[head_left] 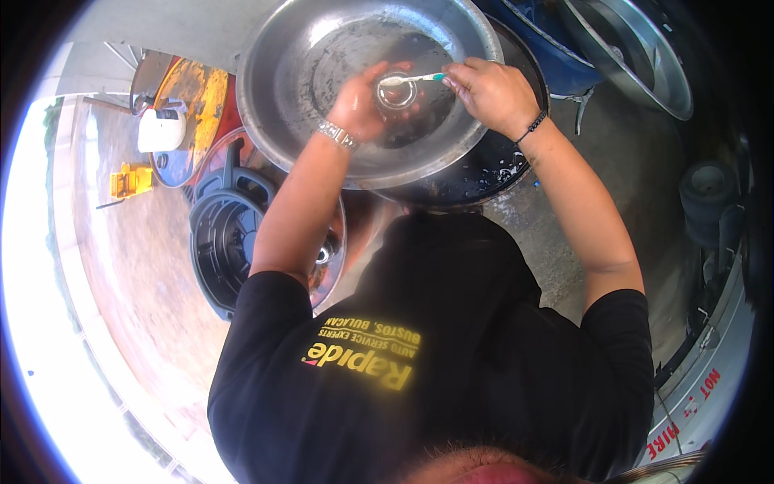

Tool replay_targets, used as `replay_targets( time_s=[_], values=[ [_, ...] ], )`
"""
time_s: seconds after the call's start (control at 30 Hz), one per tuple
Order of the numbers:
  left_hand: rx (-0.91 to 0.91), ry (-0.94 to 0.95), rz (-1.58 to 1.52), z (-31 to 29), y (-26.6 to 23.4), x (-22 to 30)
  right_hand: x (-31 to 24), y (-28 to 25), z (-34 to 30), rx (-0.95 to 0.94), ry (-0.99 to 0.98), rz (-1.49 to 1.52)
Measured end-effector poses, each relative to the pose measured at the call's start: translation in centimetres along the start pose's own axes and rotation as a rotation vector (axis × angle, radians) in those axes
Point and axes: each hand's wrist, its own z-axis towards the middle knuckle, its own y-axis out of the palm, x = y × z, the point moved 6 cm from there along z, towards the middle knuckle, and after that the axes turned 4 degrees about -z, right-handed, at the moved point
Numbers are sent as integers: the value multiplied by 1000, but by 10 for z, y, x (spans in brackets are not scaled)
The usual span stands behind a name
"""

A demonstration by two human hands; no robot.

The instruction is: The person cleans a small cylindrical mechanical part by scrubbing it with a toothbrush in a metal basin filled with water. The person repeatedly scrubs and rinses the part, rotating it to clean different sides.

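A wide metal basin (256, 113) lies in front of me, with dark wet liquid in its bottom. Over it, my left hand (359, 106) is closed round a small round part with a shiny rim (396, 106); its exact kind does not show. My right hand (493, 90) pinches the green-and-white handle of a toothbrush (421, 77). The brush head lies over the upper edge of the round part, its bristles too small to make out. Some left fingertips are blurred behind the part.
Under the basin stands a black round drum top (492, 181) with wet residue. A black drain pan (211, 250) is at left, near a white jug (161, 131) and a yellow object (131, 181). Upper right are a blue drum (536, 44) and a tilted metal basin (679, 90).
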Motion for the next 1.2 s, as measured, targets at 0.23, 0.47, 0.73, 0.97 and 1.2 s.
replay_targets(
  time_s=[0.23, 0.47, 0.73, 0.97, 1.2],
  values=[
    [-9, 21, -37, 8, -6, -2, 6, -2, -12, -124, 170, 34],
    [192, 158, 1, 9, -12, -2, -11, 2, -25, -285, 320, -22],
    [376, 343, 207, 18, -37, 8, -12, 26, -12, -516, 248, -114],
    [264, 277, 10, 15, -49, 13, 16, 110, 11, -703, 329, -296],
    [238, 312, -66, 0, -32, 20, 5, 99, 5, -787, 280, -267]
  ],
)
